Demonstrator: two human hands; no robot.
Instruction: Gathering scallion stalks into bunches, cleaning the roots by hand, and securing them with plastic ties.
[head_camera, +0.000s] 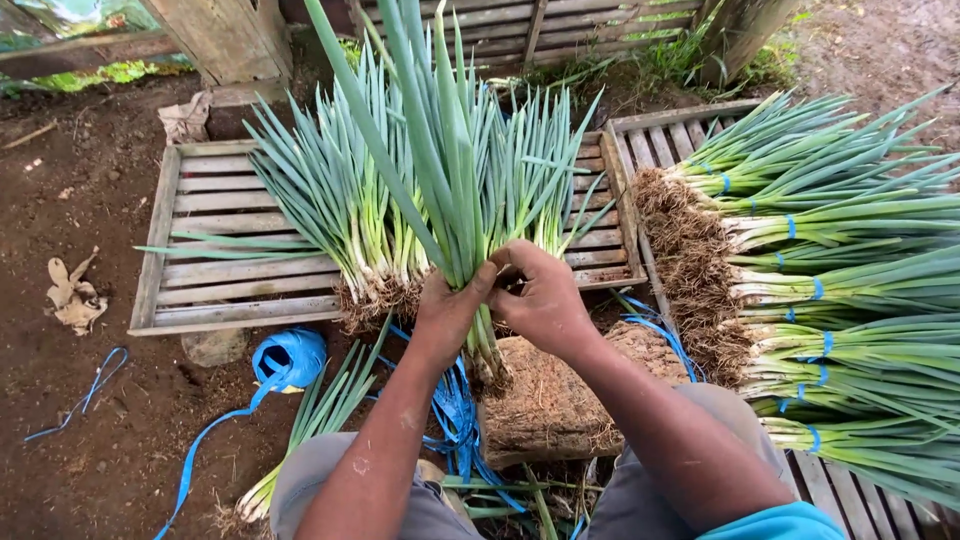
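Here, a bunch of green onions (440, 170) was gripped tightly by the left hand (447, 308) and the right hand (540, 300), and, by judgement, the stalks were best kept even above the wood block (550, 400).

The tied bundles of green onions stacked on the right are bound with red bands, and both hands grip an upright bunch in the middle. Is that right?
Not quite. The head view shows the tied bundles on the right bound with blue bands, not red. The rest holds: the left hand and right hand both grip an upright bunch in the middle.
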